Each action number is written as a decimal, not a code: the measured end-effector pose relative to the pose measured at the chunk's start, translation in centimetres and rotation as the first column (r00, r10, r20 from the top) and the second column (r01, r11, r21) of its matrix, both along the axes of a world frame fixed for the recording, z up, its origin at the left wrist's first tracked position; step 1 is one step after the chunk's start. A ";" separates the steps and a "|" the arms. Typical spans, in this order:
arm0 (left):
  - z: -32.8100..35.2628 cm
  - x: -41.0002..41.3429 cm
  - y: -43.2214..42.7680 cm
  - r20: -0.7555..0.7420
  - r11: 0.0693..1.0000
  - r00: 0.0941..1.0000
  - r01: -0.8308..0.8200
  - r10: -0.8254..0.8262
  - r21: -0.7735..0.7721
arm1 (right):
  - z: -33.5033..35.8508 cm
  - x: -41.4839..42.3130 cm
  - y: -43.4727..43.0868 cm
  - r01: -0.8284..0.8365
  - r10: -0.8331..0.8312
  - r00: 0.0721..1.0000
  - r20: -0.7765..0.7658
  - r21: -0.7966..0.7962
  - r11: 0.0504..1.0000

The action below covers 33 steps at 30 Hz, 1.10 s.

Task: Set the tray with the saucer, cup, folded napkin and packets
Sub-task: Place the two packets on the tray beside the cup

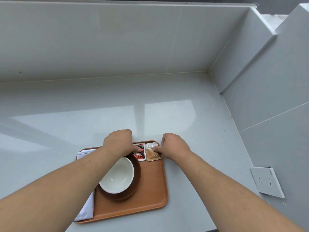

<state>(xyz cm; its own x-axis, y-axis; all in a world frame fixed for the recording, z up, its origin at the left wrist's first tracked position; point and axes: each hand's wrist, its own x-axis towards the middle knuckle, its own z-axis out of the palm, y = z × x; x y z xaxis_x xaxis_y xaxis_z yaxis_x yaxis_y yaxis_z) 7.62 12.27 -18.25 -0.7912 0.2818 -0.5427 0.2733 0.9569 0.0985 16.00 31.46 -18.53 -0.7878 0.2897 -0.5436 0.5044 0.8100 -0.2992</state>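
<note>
Head view: the wooden tray (150, 195) sits near the front edge of the grey counter (192, 123), with open room up to the tiled wall (117, 39). A white cup (118, 176) stands on the brown saucer (136, 183), and the napkin (85, 210) lies along the tray's left. At the far rim my left hand (119, 142) thumbs the red packet (141, 154) and my right hand (173, 146) the brown packet (153, 155), fingers curled.

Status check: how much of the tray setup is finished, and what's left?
Mostly done. The napkin lies along the left edge of the tray, and the cup sits on the saucer. In hand: the left hand thumbs the red packet, the right hand the brown packet, at the far right corner. Left: letting go.
</note>
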 end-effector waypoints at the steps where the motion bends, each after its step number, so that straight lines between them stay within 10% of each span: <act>1: 0.0 0.0 0.0 0.006 1.000 1.000 -0.007 0.007 -0.005 | -0.1 0.1 0.0 0.001 -0.001 1.000 0.005 -0.002 1.000; 33: 1.2 0.0 0.5 0.074 0.998 0.996 0.051 -0.047 -0.049 | -0.4 0.5 -0.1 -0.116 0.110 0.987 0.118 0.052 0.992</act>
